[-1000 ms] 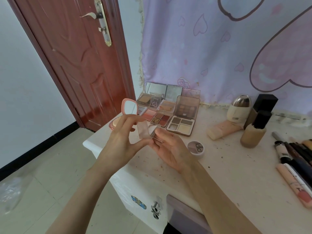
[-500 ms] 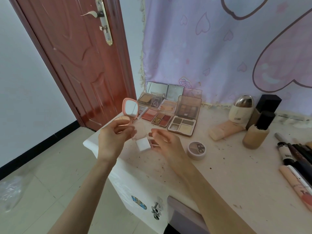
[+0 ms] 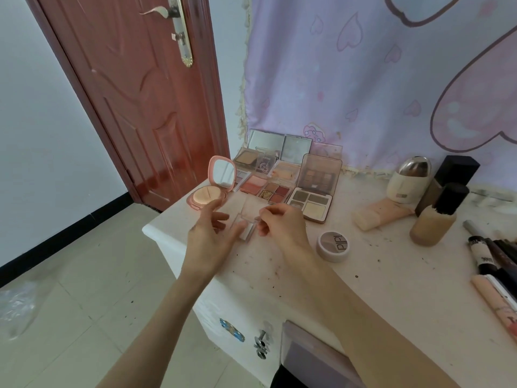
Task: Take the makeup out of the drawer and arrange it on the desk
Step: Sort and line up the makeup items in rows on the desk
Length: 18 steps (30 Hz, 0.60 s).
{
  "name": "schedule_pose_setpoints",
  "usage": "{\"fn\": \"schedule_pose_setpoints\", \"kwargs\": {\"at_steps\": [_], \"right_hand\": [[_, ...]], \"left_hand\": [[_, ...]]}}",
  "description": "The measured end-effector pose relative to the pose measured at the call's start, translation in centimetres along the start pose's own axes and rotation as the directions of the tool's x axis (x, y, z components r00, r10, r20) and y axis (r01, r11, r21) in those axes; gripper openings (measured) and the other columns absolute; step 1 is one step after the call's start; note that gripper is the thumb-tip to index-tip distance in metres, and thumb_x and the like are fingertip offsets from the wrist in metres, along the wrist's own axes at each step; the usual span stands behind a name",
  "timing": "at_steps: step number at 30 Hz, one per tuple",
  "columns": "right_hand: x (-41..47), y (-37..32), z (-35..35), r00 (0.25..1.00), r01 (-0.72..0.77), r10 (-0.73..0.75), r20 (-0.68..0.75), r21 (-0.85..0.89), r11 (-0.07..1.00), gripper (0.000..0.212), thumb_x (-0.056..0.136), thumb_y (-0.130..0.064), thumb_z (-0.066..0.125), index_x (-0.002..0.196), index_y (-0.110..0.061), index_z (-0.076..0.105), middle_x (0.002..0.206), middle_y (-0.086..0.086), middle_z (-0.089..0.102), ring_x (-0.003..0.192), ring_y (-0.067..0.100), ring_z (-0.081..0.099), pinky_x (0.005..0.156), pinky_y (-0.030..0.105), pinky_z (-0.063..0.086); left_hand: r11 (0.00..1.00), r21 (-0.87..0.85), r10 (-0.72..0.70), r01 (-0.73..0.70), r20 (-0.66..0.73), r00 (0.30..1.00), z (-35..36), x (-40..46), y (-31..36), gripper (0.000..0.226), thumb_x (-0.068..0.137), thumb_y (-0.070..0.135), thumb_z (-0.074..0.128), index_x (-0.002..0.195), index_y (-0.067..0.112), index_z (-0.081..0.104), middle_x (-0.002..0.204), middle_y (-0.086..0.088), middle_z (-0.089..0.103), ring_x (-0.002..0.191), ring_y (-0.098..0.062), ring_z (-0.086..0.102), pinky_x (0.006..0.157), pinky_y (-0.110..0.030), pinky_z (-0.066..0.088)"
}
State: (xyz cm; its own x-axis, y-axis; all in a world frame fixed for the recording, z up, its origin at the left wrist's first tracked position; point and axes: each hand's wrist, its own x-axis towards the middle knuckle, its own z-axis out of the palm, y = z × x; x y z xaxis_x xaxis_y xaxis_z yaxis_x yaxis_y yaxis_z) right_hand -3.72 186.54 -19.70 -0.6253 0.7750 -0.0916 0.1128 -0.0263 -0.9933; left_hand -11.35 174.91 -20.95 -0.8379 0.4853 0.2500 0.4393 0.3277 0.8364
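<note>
Makeup case [image 3: 247,223] (clear lid up) | right hand [image 3: 282,224] pinches | desk [image 3: 377,275]

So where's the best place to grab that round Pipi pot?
Probably from above, fingers across the white rim of the pot. It lies flat on the desk, lid up, low and round, with bare space all round it.

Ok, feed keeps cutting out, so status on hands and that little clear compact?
Left hand open beside it. Right hand pinching the small clear compact, lid up, low over the desk. Open palettes close behind.
</note>
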Motion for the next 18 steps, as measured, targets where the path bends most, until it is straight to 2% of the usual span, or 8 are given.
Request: {"fn": "schedule_pose_setpoints", "kwargs": {"at_steps": [3, 6, 10, 13, 15, 18], "right_hand": [[1.8, -0.6, 0.9, 0.999, -0.028, 0.026, -0.037, -0.036, 0.999, 0.026, 0.087, -0.001, 0.052, 0.065, -0.013, 0.059, 0.059, 0.003, 0.062, 0.047, 0.012, 0.056, 0.061, 0.029, 0.055], [3.3, -0.9, 1.9, 0.998, -0.02, 0.015, -0.054, -0.088, 0.996, 0.034, 0.084, 0.002, 0.053, 0.056, -0.016, 0.057, 0.056, 0.0, 0.06, 0.053, 0.016, 0.06, 0.072, 0.037, 0.058], [4.7, -1.0, 2.8, 0.997, -0.025, 0.015, -0.078, -0.124, 0.992, 0.038, 0.083, 0.006, 0.055, 0.052, -0.016, 0.057, 0.056, 0.002, 0.059, 0.057, 0.023, 0.064, 0.072, 0.04, 0.058], [5.1, -1.0, 3.3, 0.993, 0.002, -0.022, -0.112, -0.174, 0.985, 0.039, 0.082, 0.006, 0.055, 0.05, -0.014, 0.057, 0.059, 0.006, 0.061, 0.055, 0.025, 0.065, 0.066, 0.036, 0.058], [5.1, -0.9, 3.4, 0.992, 0.008, -0.032, -0.125, -0.189, 0.982, 0.038, 0.082, 0.006, 0.055, 0.051, -0.014, 0.059, 0.057, 0.003, 0.06, 0.061, 0.027, 0.069, 0.063, 0.032, 0.058], [5.0, -0.6, 3.4, 0.992, 0.009, -0.034, -0.123, -0.2, 0.98, 0.031, 0.081, 0.008, 0.052, 0.058, -0.007, 0.066, 0.064, 0.008, 0.066, 0.071, 0.028, 0.07, 0.073, 0.037, 0.058]], "left_hand": [[0.991, 0.132, 0.039, -0.033, -0.044, 0.998, 0.9, -0.2, -0.7, 0.069, 0.073, 0.047, 0.072, 0.13, 0.024, 0.042, 0.1, 0.005, 0.056, 0.094, -0.014, 0.049, 0.083, -0.027, 0.04], [0.959, 0.276, 0.089, -0.058, -0.099, 0.991, 1.4, 0.6, -1.0, 0.062, 0.077, 0.039, 0.07, 0.13, 0.018, 0.043, 0.106, -0.003, 0.06, 0.102, -0.022, 0.046, 0.088, -0.034, 0.037], [0.942, 0.334, 0.031, 0.027, -0.166, 0.986, 2.0, 1.5, -1.0, 0.054, 0.082, 0.04, 0.065, 0.125, 0.016, 0.044, 0.115, -0.004, 0.06, 0.109, -0.026, 0.043, 0.091, -0.034, 0.033], [0.946, 0.321, 0.023, 0.045, -0.205, 0.978, 2.2, 1.5, -1.1, 0.051, 0.082, 0.039, 0.065, 0.122, 0.014, 0.046, 0.114, -0.005, 0.06, 0.11, -0.025, 0.042, 0.091, -0.033, 0.032], [0.951, 0.306, 0.021, 0.045, -0.211, 0.977, 2.1, 1.5, -1.1, 0.047, 0.082, 0.037, 0.065, 0.118, 0.013, 0.047, 0.112, -0.005, 0.06, 0.109, -0.025, 0.042, 0.09, -0.034, 0.033], [0.947, 0.316, 0.011, 0.051, -0.191, 0.982, 2.0, 1.6, -0.9, 0.043, 0.083, 0.036, 0.064, 0.113, 0.01, 0.048, 0.11, -0.006, 0.061, 0.106, -0.026, 0.041, 0.088, -0.034, 0.033]]}}
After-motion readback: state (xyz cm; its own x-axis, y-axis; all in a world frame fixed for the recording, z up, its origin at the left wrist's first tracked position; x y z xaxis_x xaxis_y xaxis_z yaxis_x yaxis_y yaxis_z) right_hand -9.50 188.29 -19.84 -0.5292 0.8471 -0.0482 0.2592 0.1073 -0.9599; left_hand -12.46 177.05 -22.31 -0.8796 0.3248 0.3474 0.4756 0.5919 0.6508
